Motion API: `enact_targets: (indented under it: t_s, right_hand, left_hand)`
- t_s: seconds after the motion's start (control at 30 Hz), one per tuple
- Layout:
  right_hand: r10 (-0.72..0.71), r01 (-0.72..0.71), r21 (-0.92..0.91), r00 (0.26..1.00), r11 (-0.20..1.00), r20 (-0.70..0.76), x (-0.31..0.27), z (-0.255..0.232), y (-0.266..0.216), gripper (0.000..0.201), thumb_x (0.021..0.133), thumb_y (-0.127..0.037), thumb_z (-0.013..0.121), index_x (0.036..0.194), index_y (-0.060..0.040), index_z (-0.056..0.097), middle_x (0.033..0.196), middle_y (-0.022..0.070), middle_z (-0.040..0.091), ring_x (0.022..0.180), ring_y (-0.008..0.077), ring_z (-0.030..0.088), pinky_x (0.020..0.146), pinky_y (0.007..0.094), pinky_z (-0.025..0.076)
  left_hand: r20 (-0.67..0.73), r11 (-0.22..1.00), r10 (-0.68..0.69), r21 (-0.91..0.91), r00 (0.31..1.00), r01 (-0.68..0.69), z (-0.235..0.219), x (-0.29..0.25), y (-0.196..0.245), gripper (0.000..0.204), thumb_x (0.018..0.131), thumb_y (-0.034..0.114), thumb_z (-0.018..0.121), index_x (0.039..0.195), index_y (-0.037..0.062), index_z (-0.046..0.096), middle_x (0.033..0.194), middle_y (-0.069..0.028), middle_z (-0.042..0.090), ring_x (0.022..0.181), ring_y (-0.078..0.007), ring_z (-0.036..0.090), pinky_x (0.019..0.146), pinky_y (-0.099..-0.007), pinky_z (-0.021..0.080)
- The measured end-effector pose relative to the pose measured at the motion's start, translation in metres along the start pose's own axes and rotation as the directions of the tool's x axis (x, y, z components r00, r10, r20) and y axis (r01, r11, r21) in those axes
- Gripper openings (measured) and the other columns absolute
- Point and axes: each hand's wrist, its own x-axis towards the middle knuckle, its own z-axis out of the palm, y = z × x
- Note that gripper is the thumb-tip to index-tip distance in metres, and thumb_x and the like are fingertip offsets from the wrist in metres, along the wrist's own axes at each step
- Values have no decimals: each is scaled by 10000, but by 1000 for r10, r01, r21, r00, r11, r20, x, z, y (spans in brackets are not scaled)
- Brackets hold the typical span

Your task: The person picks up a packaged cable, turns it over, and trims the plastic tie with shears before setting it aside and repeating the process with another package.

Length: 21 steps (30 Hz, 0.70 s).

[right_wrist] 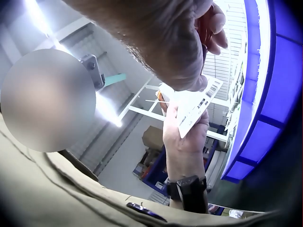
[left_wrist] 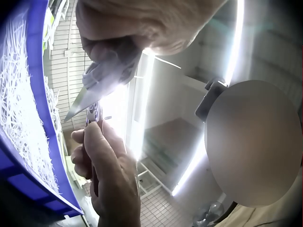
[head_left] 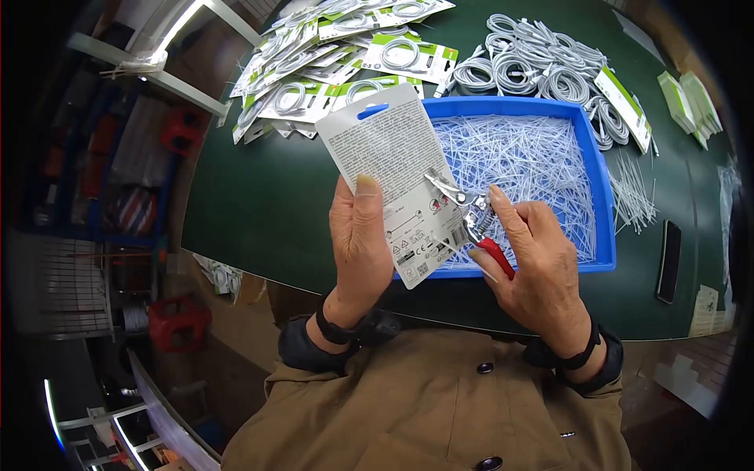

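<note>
In the head view the left hand (head_left: 361,235) holds a printed white card (head_left: 377,149) by its left edge, thumb on the text side, the card tilted with its slot at the top. The right hand (head_left: 542,275) grips red-handled pliers (head_left: 493,255), whose metal jaws lie over the card's right part. A thin white strip sticks out near the card's lower right edge. The left wrist view shows the right hand (left_wrist: 111,165) round the pliers below the card (left_wrist: 92,94). In the right wrist view the left hand (right_wrist: 187,137) is behind the card (right_wrist: 196,109).
Behind the hands is a blue tray (head_left: 601,196) of thin white strips (head_left: 518,157). Packaged cables (head_left: 290,98) are piled at the back left, coiled cables (head_left: 542,59) at the back right. A dark phone (head_left: 668,261) and loose strips (head_left: 631,192) lie on the right of the green table (head_left: 243,196).
</note>
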Motion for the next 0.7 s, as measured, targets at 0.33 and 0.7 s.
enact_targets:
  t_s: [0.33, 0.7]
  right_hand:
    - [125, -126, 113, 992, 986, 18, -36, 5, 8, 745, 806, -119, 859, 1473, 2, 552, 915, 132, 594, 763, 283, 607, 646, 392, 519]
    - [97, -129, 289, 988, 949, 123, -41, -7, 7, 777, 771, -121, 868, 1476, -40, 550, 1005, 163, 637, 835, 334, 654, 704, 419, 547]
  left_hand:
    - [-5, 995, -95, -9, 995, 95, 20, -9, -21, 441, 1152, 329, 442, 1424, -14, 495, 1261, -121, 675, 1079, -136, 664, 933, -296, 544]
    - [29, 987, -161, 1, 987, 161, 37, -11, -30, 463, 1156, 367, 412, 1403, -15, 497, 1233, -136, 686, 1050, -163, 693, 912, -311, 564]
